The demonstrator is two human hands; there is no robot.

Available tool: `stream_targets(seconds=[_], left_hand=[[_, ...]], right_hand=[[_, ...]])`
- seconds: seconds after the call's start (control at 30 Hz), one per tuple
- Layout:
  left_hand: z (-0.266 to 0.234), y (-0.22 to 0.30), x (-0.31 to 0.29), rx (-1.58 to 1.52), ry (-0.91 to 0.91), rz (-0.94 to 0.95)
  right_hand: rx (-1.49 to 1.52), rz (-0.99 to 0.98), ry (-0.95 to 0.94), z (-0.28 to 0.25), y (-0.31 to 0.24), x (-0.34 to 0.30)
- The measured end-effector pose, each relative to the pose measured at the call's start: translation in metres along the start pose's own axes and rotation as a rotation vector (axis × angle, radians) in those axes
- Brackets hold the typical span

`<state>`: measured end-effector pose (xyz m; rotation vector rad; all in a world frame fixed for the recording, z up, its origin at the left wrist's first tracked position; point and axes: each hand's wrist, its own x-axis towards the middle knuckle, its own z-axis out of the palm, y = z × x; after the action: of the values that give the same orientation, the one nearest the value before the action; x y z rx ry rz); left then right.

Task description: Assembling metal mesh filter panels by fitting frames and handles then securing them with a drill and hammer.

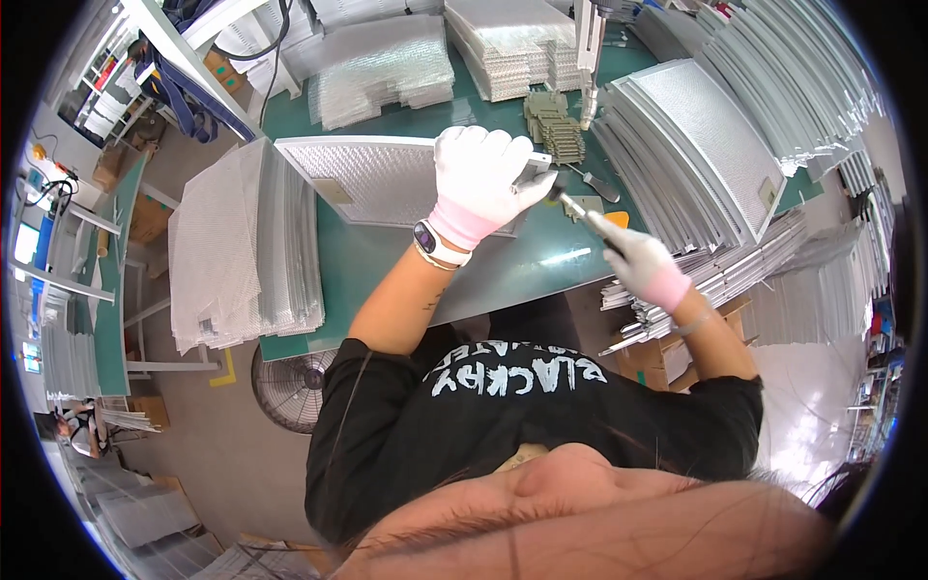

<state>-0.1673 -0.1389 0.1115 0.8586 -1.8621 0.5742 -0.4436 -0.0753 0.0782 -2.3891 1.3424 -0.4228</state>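
Observation:
My left hand (480,179), in a white glove with a pink cuff, is closed on the right end of a silver-framed mesh panel (387,184). The panel stands tilted on its edge on the green table (377,280). In my right hand (643,263), also gloved, is a hammer (578,209) with a pale shaft. Its dark head is blurred and lies close by the panel's corner, near my left thumb; whether it touches cannot be told. Beyond the hammer are a screwdriver (601,186) and a pile of small olive-coloured metal pieces (554,126).
A stack of mesh panels (242,251) stands at the table's left, another (696,145) at its right. Mesh sheets (382,68) are piled at the back, near an upright metal tool (589,68) . A floor fan (293,382) sits below the front edge.

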Motion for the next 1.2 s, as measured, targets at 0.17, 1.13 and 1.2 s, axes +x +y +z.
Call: stream_targets(seconds=[0.17,1.13,1.2], left_hand=[[-0.004,0.011,0.002,-0.028,0.01,-0.038],[0.016,0.001,0.007,-0.066,-0.01,-0.097],[0.017,0.0,0.007,-0.094,0.002,-0.094]], right_hand=[[-0.214,0.204,-0.155,0.062,0.036,0.026],[1.56,-0.481,0.553,-0.157,-0.121,0.218],[1.575,-0.506,0.454,-0.152,-0.119,0.223]])
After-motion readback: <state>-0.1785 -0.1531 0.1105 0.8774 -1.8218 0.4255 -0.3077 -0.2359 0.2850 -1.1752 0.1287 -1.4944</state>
